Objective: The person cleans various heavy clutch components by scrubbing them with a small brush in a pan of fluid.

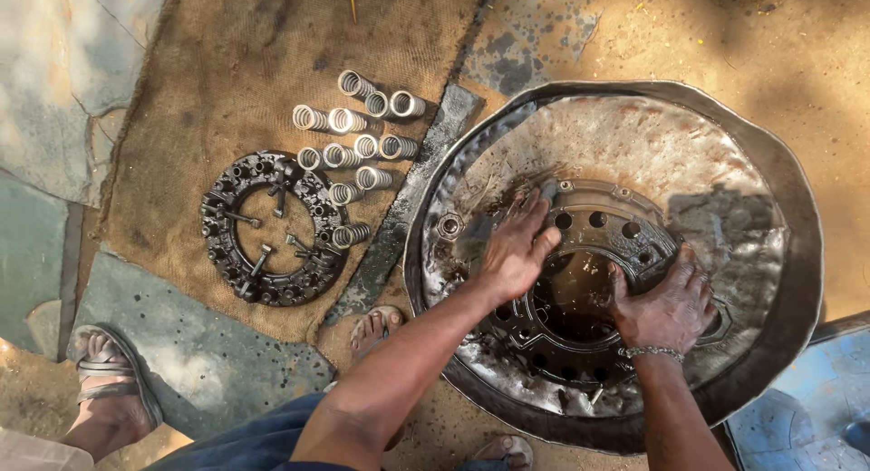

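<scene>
Filling the right half of your view, the big dented metal basin (779, 163) sits on sandy ground, its rim just beside a dark metal bar (408, 199) on the left and open sand beyond its top edge. One round perforated clutch cover (625, 231) lies in oily liquid inside, with bare basin floor above and right of it. On the burlap sack (208, 72) to the left rests one dark ring plate (270, 226), and just above it about a dozen coil springs (358, 145) lie clustered. Your left hand (517, 249) presses flat, fingers spread, on the cover's upper left rim. Your right hand (666, 308) curls its grip over the inner edge on the right.
</scene>
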